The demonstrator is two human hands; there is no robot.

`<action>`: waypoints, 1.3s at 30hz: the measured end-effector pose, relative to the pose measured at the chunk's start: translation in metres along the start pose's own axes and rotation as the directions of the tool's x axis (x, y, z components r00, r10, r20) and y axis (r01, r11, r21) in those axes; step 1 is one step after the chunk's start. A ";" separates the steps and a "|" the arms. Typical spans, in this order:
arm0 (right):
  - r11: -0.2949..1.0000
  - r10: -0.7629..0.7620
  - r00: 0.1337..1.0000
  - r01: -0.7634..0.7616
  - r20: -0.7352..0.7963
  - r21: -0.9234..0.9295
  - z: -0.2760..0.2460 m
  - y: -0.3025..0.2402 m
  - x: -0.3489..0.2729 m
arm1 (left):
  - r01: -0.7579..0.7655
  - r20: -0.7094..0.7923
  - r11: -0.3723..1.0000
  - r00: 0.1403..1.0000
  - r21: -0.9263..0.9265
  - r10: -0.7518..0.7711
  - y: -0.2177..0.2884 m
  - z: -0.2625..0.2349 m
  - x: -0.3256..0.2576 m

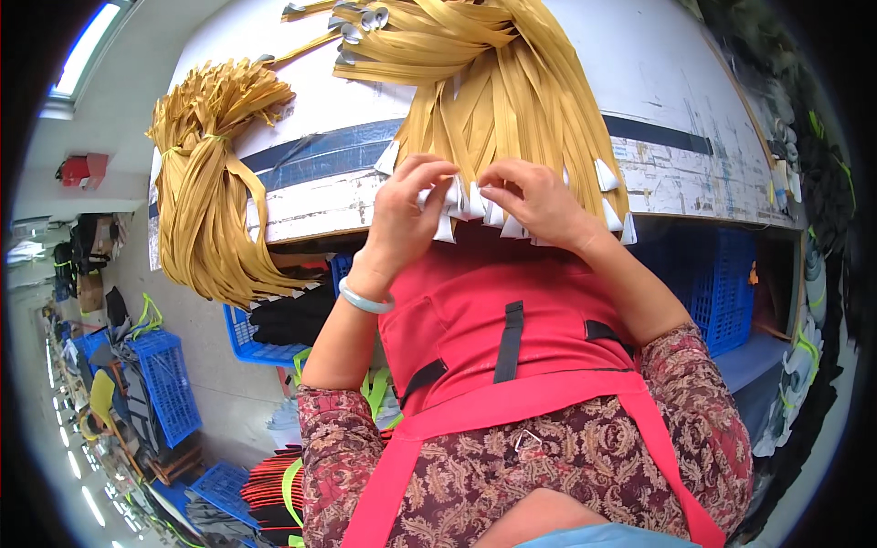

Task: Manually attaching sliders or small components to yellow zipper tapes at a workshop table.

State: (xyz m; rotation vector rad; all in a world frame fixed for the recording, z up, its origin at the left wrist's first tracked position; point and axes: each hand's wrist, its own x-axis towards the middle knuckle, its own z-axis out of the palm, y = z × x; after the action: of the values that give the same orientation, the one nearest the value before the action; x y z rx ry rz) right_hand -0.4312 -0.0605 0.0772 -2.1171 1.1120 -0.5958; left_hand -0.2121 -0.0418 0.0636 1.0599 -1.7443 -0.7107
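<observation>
A thick spread of gold fabric straps [512, 100] lies over the table and hangs off its near edge, many of the straps ending in white tabs [607, 175]. My left hand [411, 205], with a pale bangle on the wrist, is closed in a pinch at the white ends. Close beside it, my right hand [537, 203] is curled with thumb and forefinger together at the same row of ends. The fingers of both hands seem to grip strap ends, though the exact pieces are partly hidden. Left of these, a tied bundle of gold straps [210, 183] droops over the table edge.
The white worktable [676, 91] has a worn surface with dark tape across it. Under it stand a blue crate [722, 288] at right and another blue crate [251, 338] holding dark cloth at left. More blue crates [164, 384] stand on the left floor.
</observation>
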 end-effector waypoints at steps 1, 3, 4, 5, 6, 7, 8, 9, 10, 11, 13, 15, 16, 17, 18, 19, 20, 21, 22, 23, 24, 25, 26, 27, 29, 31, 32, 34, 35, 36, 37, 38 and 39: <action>0.999 0.023 0.999 -0.022 -0.023 0.034 0.005 -0.005 0.002 | 0.001 0.016 1.000 1.000 0.007 -0.001 0.000 0.003 -0.002; 0.998 0.009 0.998 -0.005 -0.056 0.058 0.010 -0.018 0.007 | 0.035 -0.003 0.999 0.999 0.014 -0.035 -0.003 0.003 -0.003; 0.998 0.009 0.998 -0.005 -0.055 0.059 0.013 -0.019 0.008 | 0.067 -0.019 0.998 0.998 0.019 -0.067 -0.005 0.002 -0.004; 0.998 -0.050 0.998 0.049 -0.043 -0.032 0.015 -0.019 0.010 | 0.102 -0.005 0.993 0.995 0.056 -0.102 -0.007 0.002 -0.008; 0.987 -0.107 0.994 0.103 -0.026 -0.124 0.017 -0.018 0.012 | 0.102 -0.005 0.993 0.995 0.056 -0.102 -0.011 0.003 -0.013; 0.987 -0.107 0.994 0.103 -0.025 -0.125 0.019 -0.013 0.012 | 0.125 0.020 0.991 0.992 0.044 -0.126 -0.015 0.005 -0.017; 0.999 -0.010 1.000 0.011 0.016 -0.052 0.020 -0.005 0.010 | 0.149 0.045 0.988 0.988 0.032 -0.150 -0.018 0.006 -0.022; 0.996 0.081 0.995 -0.082 0.064 0.015 0.018 0.001 0.008 | 0.168 0.053 0.986 0.984 0.016 -0.169 -0.016 0.007 -0.025; 0.997 0.077 0.995 -0.078 0.066 0.011 0.015 0.006 0.005 | 0.167 0.047 0.986 0.985 0.015 -0.167 -0.017 0.006 -0.026; 0.943 0.193 0.979 -0.204 0.069 0.262 0.010 0.011 0.002 | 0.165 0.032 0.986 0.986 -0.011 -0.165 -0.016 0.005 -0.026; 0.686 0.322 0.932 -0.349 0.165 0.639 0.000 0.018 -0.002 | 0.167 0.010 0.985 0.986 -0.041 -0.167 -0.016 0.004 -0.027; 0.600 0.329 0.926 -0.356 0.185 0.716 0.001 0.020 -0.005 | 0.199 0.010 0.967 0.980 -0.156 -0.200 -0.017 0.005 -0.025; 0.502 0.336 0.920 -0.357 0.203 0.788 0.002 0.021 -0.006 | 0.195 0.006 0.968 0.981 -0.156 -0.196 -0.015 0.007 -0.023; 0.413 0.338 0.912 -0.367 0.234 0.833 0.006 0.023 -0.006 | 0.319 0.083 0.875 0.947 -0.364 -0.311 -0.012 0.010 -0.021; 0.416 0.334 0.913 -0.364 0.232 0.833 0.012 0.020 -0.006 | 0.433 0.183 0.722 0.898 -0.540 -0.401 -0.010 0.013 -0.019; 0.339 0.313 0.925 -0.320 0.215 0.884 0.018 0.016 -0.005 | 0.438 0.203 0.675 0.893 -0.594 -0.402 -0.012 0.017 -0.021; 0.257 0.292 0.936 -0.274 0.196 0.927 0.024 0.012 -0.005 | 0.436 0.201 0.678 0.895 -0.592 -0.399 -0.011 0.020 -0.023; 0.240 0.307 0.929 -0.285 0.206 0.928 0.028 0.010 -0.005 | 0.373 0.166 0.710 0.924 -0.597 -0.346 -0.010 0.022 -0.025; 0.239 0.305 0.930 -0.282 0.203 0.929 0.031 0.007 -0.006 | 0.309 0.131 0.738 0.948 -0.599 -0.291 -0.010 0.025 -0.026; 0.312 0.301 0.936 -0.275 0.180 0.909 0.033 0.004 -0.006 | 0.236 0.045 0.729 0.961 -0.643 -0.271 -0.013 0.031 -0.028; 0.382 0.298 0.942 -0.269 0.157 0.884 0.034 0.002 -0.006 | 0.238 0.048 0.729 0.961 -0.642 -0.271 -0.011 0.029 -0.027; 0.427 0.294 0.946 -0.259 0.138 0.867 0.033 0.000 -0.005 | 0.195 0.009 0.819 0.974 -0.539 -0.226 -0.009 0.026 -0.025; 0.424 0.296 0.945 -0.258 0.137 0.868 0.032 -0.003 -0.005 | 0.149 -0.024 0.893 0.984 -0.425 -0.176 -0.007 0.024 -0.024; 0.468 0.272 0.954 -0.246 0.127 0.849 0.030 -0.005 -0.003 | 0.148 -0.023 0.894 0.985 -0.423 -0.174 -0.009 0.022 -0.022; 0.510 0.246 0.962 -0.230 0.116 0.829 0.030 -0.005 0.000 | 0.090 -0.018 0.903 0.994 -0.421 -0.108 -0.012 0.019 -0.019; 0.647 0.180 0.976 -0.209 0.120 0.733 0.029 -0.001 0.003 | 0.166 0.008 0.851 0.982 -0.498 -0.186 -0.011 0.016 -0.015; 0.647 0.180 0.977 -0.207 0.116 0.734 0.028 0.001 0.005 | 0.239 0.041 0.785 0.964 -0.571 -0.264 -0.010 0.015 -0.013; 0.714 0.141 0.987 -0.159 0.083 0.681 0.024 -0.003 0.008 | 0.229 0.014 0.782 0.962 -0.580 -0.272 -0.009 0.016 -0.013; 0.713 0.143 0.986 -0.160 0.082 0.682 0.023 -0.005 0.009 | 0.218 -0.015 0.778 0.960 -0.589 -0.279 -0.009 0.017 -0.012; 0.726 0.128 0.988 -0.152 0.085 0.671 0.022 -0.008 0.011 | 0.206 -0.043 0.775 0.957 -0.597 -0.287 -0.009 0.017 -0.013; 0.738 0.113 0.990 -0.144 0.089 0.659 0.022 -0.009 0.012 | 0.208 -0.041 0.775 0.957 -0.597 -0.288 -0.011 0.016 -0.014; 0.737 0.114 0.989 -0.145 0.090 0.661 0.022 -0.008 0.012 | 0.189 -0.041 0.773 0.963 -0.605 -0.268 -0.015 0.015 -0.017; 0.738 0.121 0.984 -0.178 0.133 0.651 0.021 -0.007 0.012 | 0.168 -0.042 0.770 0.969 -0.615 -0.245 -0.018 0.015 -0.018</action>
State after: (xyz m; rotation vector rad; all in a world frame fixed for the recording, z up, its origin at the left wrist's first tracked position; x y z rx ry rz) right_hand -0.4072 -0.0606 0.0689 -1.4022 0.8409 -0.6934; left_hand -0.2162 -0.0340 0.0358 0.8164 -1.1623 -1.2245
